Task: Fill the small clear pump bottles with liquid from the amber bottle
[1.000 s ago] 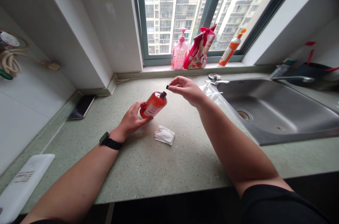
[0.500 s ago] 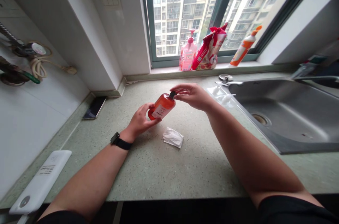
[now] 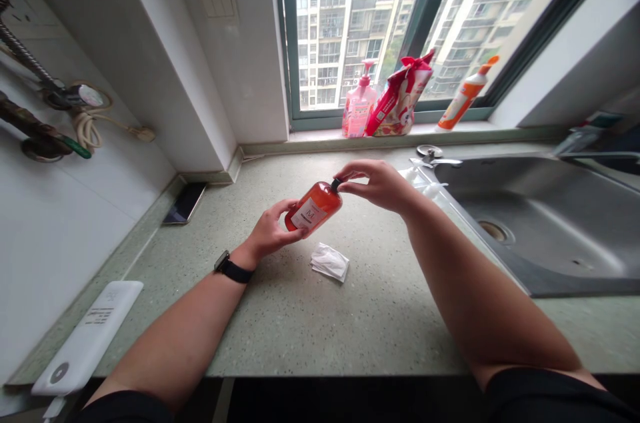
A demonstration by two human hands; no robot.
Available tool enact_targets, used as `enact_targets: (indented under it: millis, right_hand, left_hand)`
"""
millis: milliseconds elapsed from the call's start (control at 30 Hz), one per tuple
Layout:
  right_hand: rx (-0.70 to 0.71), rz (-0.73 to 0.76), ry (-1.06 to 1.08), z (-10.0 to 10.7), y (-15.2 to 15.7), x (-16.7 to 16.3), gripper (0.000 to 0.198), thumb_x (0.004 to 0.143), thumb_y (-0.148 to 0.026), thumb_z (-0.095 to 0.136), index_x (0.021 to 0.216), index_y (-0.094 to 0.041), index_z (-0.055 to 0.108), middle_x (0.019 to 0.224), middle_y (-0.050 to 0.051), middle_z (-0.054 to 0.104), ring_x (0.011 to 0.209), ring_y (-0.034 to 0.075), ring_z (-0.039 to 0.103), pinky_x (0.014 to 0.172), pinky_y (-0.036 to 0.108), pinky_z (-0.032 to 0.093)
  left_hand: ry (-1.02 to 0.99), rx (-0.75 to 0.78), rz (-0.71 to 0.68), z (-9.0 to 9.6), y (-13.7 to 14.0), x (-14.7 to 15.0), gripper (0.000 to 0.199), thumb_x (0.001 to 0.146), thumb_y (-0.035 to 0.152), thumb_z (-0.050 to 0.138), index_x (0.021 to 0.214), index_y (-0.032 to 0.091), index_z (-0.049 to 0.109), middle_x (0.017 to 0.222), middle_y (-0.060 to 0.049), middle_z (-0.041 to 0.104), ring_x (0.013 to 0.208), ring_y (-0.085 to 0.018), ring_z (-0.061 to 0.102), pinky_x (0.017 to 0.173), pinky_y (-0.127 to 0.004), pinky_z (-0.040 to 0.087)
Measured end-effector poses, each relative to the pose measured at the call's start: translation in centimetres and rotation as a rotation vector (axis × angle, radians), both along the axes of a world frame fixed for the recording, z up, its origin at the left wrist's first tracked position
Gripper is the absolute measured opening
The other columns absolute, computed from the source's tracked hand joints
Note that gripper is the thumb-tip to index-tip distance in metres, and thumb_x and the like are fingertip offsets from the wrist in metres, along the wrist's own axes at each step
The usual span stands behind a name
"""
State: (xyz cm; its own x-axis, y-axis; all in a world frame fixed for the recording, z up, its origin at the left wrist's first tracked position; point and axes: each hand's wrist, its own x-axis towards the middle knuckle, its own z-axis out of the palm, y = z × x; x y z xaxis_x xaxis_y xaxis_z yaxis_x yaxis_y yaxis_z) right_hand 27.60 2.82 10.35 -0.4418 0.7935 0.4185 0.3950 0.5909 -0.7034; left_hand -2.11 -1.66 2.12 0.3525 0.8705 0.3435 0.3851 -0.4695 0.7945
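Observation:
An orange-red bottle (image 3: 320, 207) with a white label marked "M" leans to the right above the counter. My left hand (image 3: 275, 231), a black watch on its wrist, is wrapped round the bottle's lower part. At the bottle's mouth, the fingertips and thumb of my right hand (image 3: 375, 184) pinch the black cap (image 3: 336, 185). The cap sits on the neck; whether it is loose or tight I cannot tell. A folded white tissue (image 3: 330, 262) lies on the counter just below the bottle.
Right of my arm is a steel sink (image 3: 550, 223), with clear-white pump heads (image 3: 434, 190) by its edge. A phone (image 3: 185, 203) and a white power bank (image 3: 90, 336) lie left. On the sill stand a pink pump bottle (image 3: 359, 109), a red bag (image 3: 400, 99) and an orange-white bottle (image 3: 463, 99).
The view has shifted slightly, so most things appear a little lower and to the right. Both hands keep their hold on the bottle and its cap, and the label faces me a bit more.

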Motion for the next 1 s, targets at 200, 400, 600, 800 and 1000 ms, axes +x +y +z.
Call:
enact_targets:
  millis: [200,400,600,800,1000]
  right_hand:
    - [0.064,-0.103,-0.176,1.0,-0.7,0.7,0.033,0.097,-0.055,0.070,0.105,-0.026,0.083,0.097,0.008,0.082,0.088,0.024,0.075,0.083,0.040,0.058]
    - [0.074,0.039,-0.121,0.8,-0.6,1.1,0.039,0.098,-0.045,0.071,0.131,-0.027,0.079,0.114,0.008,0.081,0.100,0.023,0.076,0.091,0.040,0.060]
    - [0.114,0.050,-0.154,0.5,-0.1,0.5,0.021,0.096,-0.041,0.074,0.111,-0.030,0.085,0.110,0.006,0.082,0.096,0.022,0.073,0.090,0.038,0.056]
    - [0.108,0.090,-0.087,1.2,-0.3,0.7,0.022,0.095,-0.044,0.076,0.109,-0.031,0.087,0.111,0.005,0.083,0.100,0.024,0.076,0.093,0.041,0.058]
    - [0.053,0.109,-0.026,1.9,-0.8,1.0,0.027,0.092,-0.049,0.079,0.111,-0.032,0.088,0.112,0.004,0.084,0.102,0.024,0.077,0.098,0.043,0.060]
  left_hand:
    - [0.071,0.114,0.088,-0.1,0.1,0.0,0.062,0.082,0.051,0.088,0.134,0.022,0.069,0.126,-0.011,0.077,0.114,-0.031,0.074,0.108,-0.049,0.058]
    - [0.086,0.160,0.096,-0.3,0.2,0.0,0.060,0.084,0.052,0.087,0.132,0.022,0.069,0.124,-0.011,0.077,0.113,-0.030,0.073,0.105,-0.048,0.058]
    - [0.126,0.172,0.111,-0.2,0.0,0.0,0.060,0.084,0.050,0.087,0.134,0.023,0.069,0.125,-0.011,0.077,0.116,-0.032,0.072,0.109,-0.051,0.056]
    - [-0.038,-0.049,0.018,0.1,0.2,0.2,0.066,0.078,0.058,0.089,0.131,0.021,0.074,0.129,-0.012,0.078,0.118,-0.034,0.073,0.108,-0.050,0.057]
    - [-0.287,-0.495,-0.259,0.0,0.3,0.2,0.078,0.074,0.078,0.084,0.122,0.017,0.079,0.116,-0.015,0.082,0.100,-0.032,0.078,0.089,-0.044,0.062]
